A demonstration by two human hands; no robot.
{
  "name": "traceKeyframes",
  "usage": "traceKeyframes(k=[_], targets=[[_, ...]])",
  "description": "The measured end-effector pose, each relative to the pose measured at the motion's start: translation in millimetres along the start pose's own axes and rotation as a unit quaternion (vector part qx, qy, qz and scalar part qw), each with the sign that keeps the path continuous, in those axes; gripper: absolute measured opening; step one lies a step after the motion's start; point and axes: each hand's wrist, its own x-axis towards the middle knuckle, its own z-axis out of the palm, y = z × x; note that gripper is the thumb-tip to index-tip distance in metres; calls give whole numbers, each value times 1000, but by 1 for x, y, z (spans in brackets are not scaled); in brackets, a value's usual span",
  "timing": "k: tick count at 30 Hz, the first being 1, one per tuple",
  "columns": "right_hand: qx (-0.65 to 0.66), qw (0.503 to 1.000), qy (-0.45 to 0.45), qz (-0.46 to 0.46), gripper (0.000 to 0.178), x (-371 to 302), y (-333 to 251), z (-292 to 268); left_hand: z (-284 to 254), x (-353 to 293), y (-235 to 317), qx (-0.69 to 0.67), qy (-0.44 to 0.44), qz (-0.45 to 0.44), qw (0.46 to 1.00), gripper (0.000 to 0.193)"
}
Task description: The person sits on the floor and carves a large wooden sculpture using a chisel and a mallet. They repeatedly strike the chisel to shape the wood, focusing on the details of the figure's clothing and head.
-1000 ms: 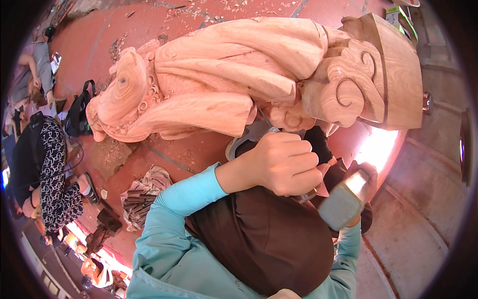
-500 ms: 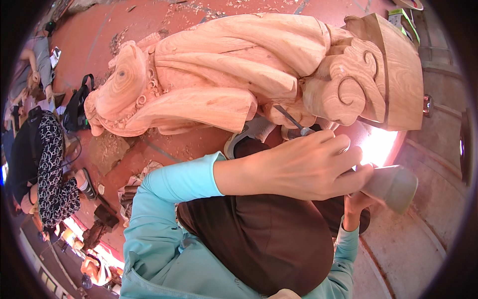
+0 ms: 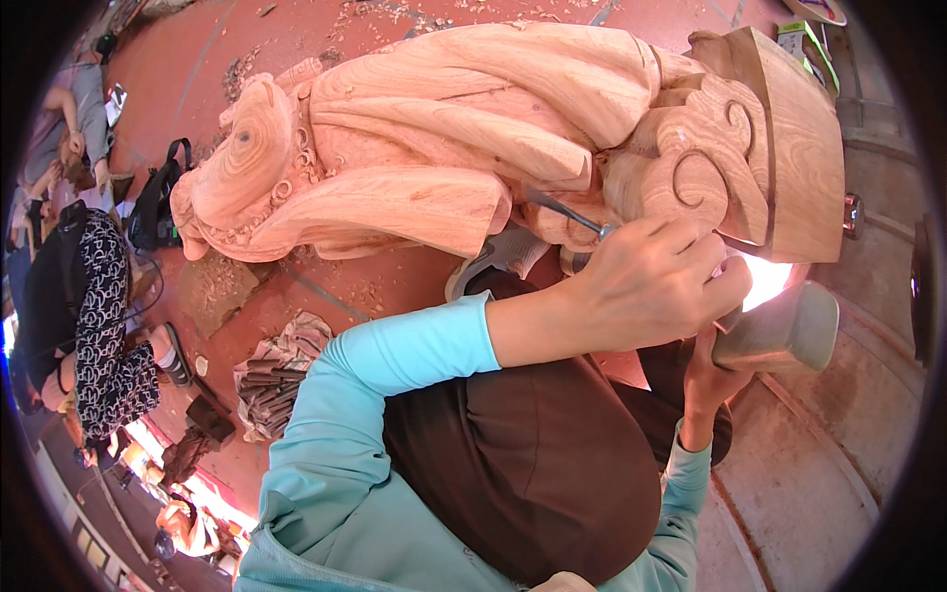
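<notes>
A large carved wooden statue [image 3: 434,148] lies on its side in front of me, with draped robe folds, and a swirl-carved base at its right end. My left hand [image 3: 656,281] is closed around a chisel [image 3: 570,210], its handle hidden in the fist. The metal blade points up and left into the recess beneath the robe folds, where its tip meets the wood or lies very near it. Lower right, my right hand [image 3: 708,380] grips a blocky wooden mallet [image 3: 779,331], partly behind the left hand. The mallet head is close to the handle end of the chisel.
Bundled carving tools [image 3: 271,380] lie on cloth on the red floor to the left. A black bag [image 3: 153,212] and a seated person in patterned trousers [image 3: 104,326] are farther left. Wood chips litter the floor; a ridged metal-like surface [image 3: 838,414] is at right.
My left hand and the chisel have shifted slightly up and right, the blade now lying flatter. The mallet has moved a little up and right beside the hand.
</notes>
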Motion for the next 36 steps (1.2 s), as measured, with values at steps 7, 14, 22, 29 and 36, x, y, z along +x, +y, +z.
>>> traceKeyframes(k=[7, 14, 22, 29, 36], targets=[[-56, 991, -126, -7, 9, 17, -8, -6, 10, -1, -21, -7, 13, 13, 1000, 23], [-56, 996, -56, -43, 11, 29, -11, 6, 7, 3, -20, -28, -22, -20, 999, 30], [-84, 992, -59, -72, 13, 35, 4, -1, 12, 4, -25, -31, 4, -18, 999, 24], [-118, 992, -24, 33, 31, 24, 25, -3, 9, 1, -28, -36, 15, -2, 999, 23], [-145, 988, -38, 32, 39, 28, 28, -4, 12, 1, -29, -29, 16, -13, 999, 23]])
